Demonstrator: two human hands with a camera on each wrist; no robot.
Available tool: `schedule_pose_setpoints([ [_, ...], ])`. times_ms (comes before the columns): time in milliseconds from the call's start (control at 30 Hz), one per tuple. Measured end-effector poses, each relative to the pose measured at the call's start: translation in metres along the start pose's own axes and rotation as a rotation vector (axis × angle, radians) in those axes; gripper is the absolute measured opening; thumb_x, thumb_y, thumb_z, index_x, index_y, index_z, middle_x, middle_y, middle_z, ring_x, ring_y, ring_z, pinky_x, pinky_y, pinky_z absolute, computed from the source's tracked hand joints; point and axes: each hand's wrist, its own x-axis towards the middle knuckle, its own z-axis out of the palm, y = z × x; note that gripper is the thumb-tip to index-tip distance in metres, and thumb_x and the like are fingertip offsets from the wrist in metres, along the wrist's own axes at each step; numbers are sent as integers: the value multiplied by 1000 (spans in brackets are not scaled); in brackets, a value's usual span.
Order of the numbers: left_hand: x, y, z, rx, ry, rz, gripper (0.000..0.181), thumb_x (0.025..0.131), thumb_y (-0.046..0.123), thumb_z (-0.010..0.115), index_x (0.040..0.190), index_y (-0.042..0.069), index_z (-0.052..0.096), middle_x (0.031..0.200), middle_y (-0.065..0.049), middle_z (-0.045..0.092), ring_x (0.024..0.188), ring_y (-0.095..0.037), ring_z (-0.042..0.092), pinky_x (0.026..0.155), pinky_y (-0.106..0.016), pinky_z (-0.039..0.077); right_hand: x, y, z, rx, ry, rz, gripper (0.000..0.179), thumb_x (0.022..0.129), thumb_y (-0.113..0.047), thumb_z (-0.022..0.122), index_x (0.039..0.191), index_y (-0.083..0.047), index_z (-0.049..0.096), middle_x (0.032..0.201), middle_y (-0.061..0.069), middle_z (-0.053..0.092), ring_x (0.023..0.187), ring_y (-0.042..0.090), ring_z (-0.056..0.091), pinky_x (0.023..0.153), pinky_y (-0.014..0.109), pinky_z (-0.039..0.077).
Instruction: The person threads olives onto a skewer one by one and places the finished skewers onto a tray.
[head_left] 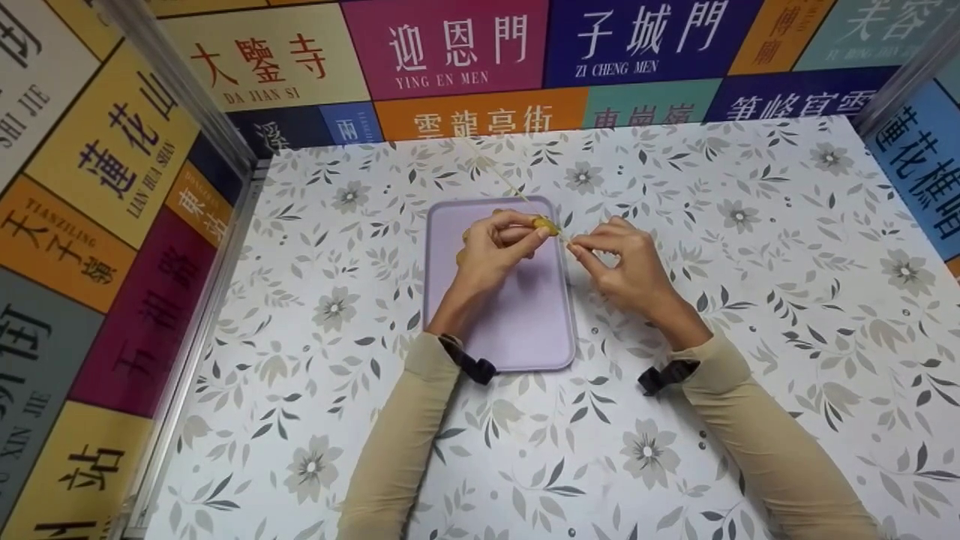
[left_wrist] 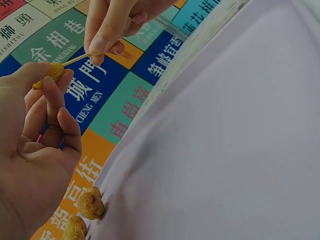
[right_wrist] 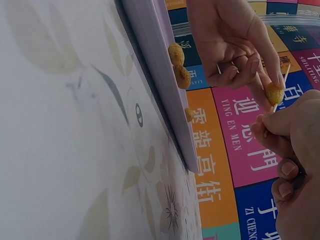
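Over the upper part of a lavender tray [head_left: 517, 341], my left hand [head_left: 491, 255] pinches a small golden-yellow ball [head_left: 545, 224], like a fried fish ball, between thumb and fingers. A thin wooden skewer [head_left: 496, 174] runs through the ball and sticks out on both sides. My right hand [head_left: 628, 262], just beyond the tray's right edge, pinches the skewer's near end with thumb and index finger. In the left wrist view a short bare length of skewer [left_wrist: 76, 59] shows between the two hands. The right wrist view shows the ball [right_wrist: 274, 94] with the skewer's other end past it.
More golden balls [left_wrist: 91, 203] lie on the tray near its far left side, mostly hidden behind my left hand in the head view. The tray stands on a table [head_left: 322, 405] with a floral cover. Panels [head_left: 450, 45] with coloured signs border the table.
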Motion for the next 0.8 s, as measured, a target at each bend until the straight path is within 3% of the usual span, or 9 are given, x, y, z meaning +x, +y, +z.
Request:
schedule_pose_setpoints([
  [233,-1,0,1,-26,-31,7,18,99,18,82,114,8,77,104,-5,85,75,-11,69,66,-24,47,0,-2,-1,-5,-3,5,12,97,-9,82,107,-3,86,90,12,81,86,26,64,82,26,45],
  [800,-1,-3,4,-60,-53,-7,16,98,15,82,110,6,76,110,-9,85,71,-10,68,69,-29,52,1,-2,-2,-2,-8,16,13,98,-10,82,108,-3,86,90,12,81,86,31,64,81,25,44],
])
